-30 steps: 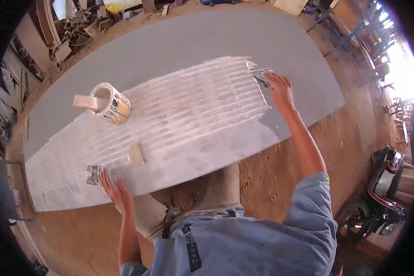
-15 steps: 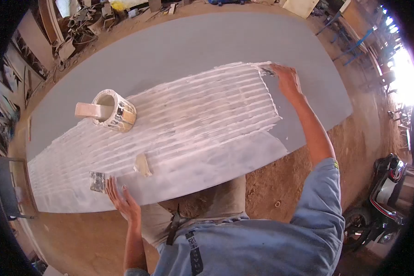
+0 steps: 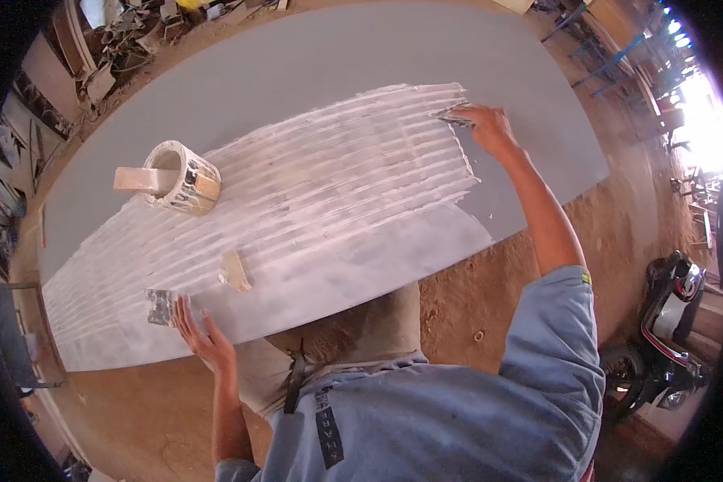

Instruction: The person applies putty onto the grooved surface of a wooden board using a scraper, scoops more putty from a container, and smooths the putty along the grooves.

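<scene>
A large grey panel (image 3: 313,64) lies before me, coated with ridged white filler (image 3: 329,161). My right hand (image 3: 494,130) grips a filler-smeared scraper (image 3: 455,117), its blade at the far right end of the ridges. Near the front edge of the panel, my left hand (image 3: 204,336) rests with fingers stretched out and thumb apart. Its fingertips are right at the edge of a dark, filler-stained square blade (image 3: 160,307). Farther right lies a small beige piece (image 3: 234,271). A smeared bucket (image 3: 198,185) stands on the coated area, with a pale flat piece (image 3: 139,179) across its mouth.
Scrap wood and debris (image 3: 149,32) lie along the far left. A motorcycle (image 3: 671,337) is parked on the right, on the brown dirt floor (image 3: 474,297). Blue-legged furniture (image 3: 610,60) stands at the far right. A dark framed object (image 3: 24,333) is by the left end.
My right hand and the scraper have moved left, from the bare grey area onto the end of the filler ridges. My left hand stays by the square blade. The whole view has shifted slightly.
</scene>
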`<state>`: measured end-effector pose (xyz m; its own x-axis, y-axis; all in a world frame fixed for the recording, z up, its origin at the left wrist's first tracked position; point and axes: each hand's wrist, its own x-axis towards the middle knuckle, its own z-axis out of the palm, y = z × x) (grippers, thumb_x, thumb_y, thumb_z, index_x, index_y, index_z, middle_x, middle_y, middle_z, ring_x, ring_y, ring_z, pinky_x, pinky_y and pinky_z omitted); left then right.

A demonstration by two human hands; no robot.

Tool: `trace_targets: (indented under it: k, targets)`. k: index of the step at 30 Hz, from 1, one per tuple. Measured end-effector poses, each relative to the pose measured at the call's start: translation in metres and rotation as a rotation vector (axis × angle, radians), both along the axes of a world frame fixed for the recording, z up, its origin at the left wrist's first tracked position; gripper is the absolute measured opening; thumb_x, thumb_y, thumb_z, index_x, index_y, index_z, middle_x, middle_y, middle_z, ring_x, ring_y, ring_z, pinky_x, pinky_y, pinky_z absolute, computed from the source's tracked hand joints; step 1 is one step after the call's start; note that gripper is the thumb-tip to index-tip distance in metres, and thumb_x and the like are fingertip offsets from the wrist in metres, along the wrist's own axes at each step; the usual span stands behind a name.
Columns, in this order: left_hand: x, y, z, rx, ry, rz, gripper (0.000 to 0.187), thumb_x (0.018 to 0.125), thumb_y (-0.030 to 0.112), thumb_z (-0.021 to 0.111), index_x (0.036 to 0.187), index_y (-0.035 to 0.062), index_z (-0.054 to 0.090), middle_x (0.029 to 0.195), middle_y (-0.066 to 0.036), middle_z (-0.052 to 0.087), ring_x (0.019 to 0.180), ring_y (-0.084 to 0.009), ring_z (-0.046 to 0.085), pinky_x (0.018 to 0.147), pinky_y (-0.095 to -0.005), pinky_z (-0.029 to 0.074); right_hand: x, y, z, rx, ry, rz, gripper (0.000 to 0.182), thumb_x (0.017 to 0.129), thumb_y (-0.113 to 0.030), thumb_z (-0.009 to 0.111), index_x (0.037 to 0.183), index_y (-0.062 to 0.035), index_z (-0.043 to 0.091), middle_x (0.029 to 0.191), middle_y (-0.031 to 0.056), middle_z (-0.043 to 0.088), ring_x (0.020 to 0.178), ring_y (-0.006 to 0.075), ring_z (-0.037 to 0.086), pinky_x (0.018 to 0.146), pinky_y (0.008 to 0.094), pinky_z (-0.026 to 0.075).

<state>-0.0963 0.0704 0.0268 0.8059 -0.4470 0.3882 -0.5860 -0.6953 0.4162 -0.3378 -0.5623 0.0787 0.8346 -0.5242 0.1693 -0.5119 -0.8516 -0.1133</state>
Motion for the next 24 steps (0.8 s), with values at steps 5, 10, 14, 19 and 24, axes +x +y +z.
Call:
trace_targets:
  k: [5, 10, 14, 19, 24]
  targets:
    - [-0.002, -0.003, 0.002, -0.004, -0.038, 0.008, 0.044, 0.104, 0.021, 0.047, 0.142, -0.0019, 0.05, 0.148, -0.022, 0.048, 0.14, -0.0394, 0.04, 0.118, -0.0519, 0.027, -0.027, 0.026, 0.009, 0.059, 0.024, 0.003, 0.062, 0.072, 0.016, 0.049, 0.118, -0.0173, 0.073, 0.127, 0.0058, 0.069, 0.119, 0.0273, 0.063, 0.104, 0.0414, 0.044]
    - [-0.002, -0.001, 0.0, -0.022, -0.034, 0.008, 0.044, 0.104, 0.021, 0.048, 0.142, -0.0016, 0.05, 0.148, -0.021, 0.048, 0.141, -0.0389, 0.04, 0.118, -0.0511, 0.027, -0.061, 0.055, 0.008, 0.067, 0.003, 0.012, 0.057, 0.08, 0.01, 0.052, 0.12, -0.0246, 0.072, 0.131, -0.0006, 0.067, 0.123, 0.0236, 0.059, 0.104, 0.0472, 0.037]
    - [0.0, -0.001, -0.002, -0.03, -0.029, 0.013, 0.045, 0.104, 0.022, 0.048, 0.142, -0.0016, 0.05, 0.148, -0.021, 0.048, 0.141, -0.0384, 0.04, 0.118, -0.0499, 0.027, -0.085, 0.084, 0.016, 0.141, 0.13, -0.075, 0.067, 0.076, 0.017, 0.048, 0.128, -0.0194, 0.068, 0.139, 0.0011, 0.062, 0.136, 0.0238, 0.05, 0.111, 0.042, 0.03]
    - [-0.001, -0.001, -0.002, -0.024, -0.013, 0.019, 0.045, 0.104, 0.022, 0.048, 0.142, -0.0025, 0.049, 0.148, -0.021, 0.048, 0.14, -0.0383, 0.04, 0.118, -0.0495, 0.027, -0.12, 0.104, 0.006, 0.107, 0.121, -0.089, 0.065, 0.078, 0.013, 0.052, 0.129, -0.0249, 0.067, 0.142, -0.0049, 0.059, 0.136, 0.0209, 0.048, 0.107, 0.047, 0.033]
    - [0.0, 0.002, -0.003, -0.029, -0.033, -0.011, 0.045, 0.105, 0.023, 0.048, 0.142, -0.0035, 0.049, 0.148, -0.022, 0.047, 0.141, -0.0384, 0.039, 0.118, -0.0494, 0.027, -0.144, 0.127, 0.004, 0.096, 0.132, -0.101, 0.067, 0.074, 0.012, 0.055, 0.13, -0.0227, 0.066, 0.144, -0.0026, 0.059, 0.138, 0.0215, 0.047, 0.108, 0.0472, 0.032]
